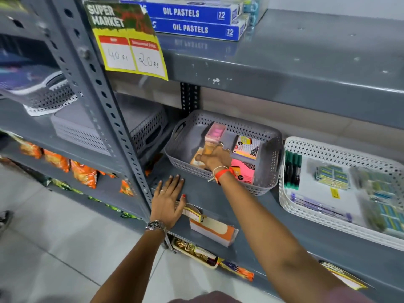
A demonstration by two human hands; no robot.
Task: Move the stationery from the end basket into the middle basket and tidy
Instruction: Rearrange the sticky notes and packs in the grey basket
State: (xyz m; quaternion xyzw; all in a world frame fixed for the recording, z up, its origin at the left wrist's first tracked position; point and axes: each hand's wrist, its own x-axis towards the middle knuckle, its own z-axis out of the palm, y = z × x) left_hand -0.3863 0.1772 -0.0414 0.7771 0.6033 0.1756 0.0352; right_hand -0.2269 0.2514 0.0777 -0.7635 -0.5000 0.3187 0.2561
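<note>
- Reaching into the grey basket, the right hand is being laid, fingers loosely spread, on stationery packs.
- The left hand is being pressed flat on the shelf.
- "OIL PASTELS 12" boxes and a "SUPER MARKET" tag, "40 Rs"/"20 Rs", are being displayed above.

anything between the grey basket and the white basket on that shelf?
Head view: nothing. Only a narrow strip of bare shelf separates the grey basket from the white basket.
</note>
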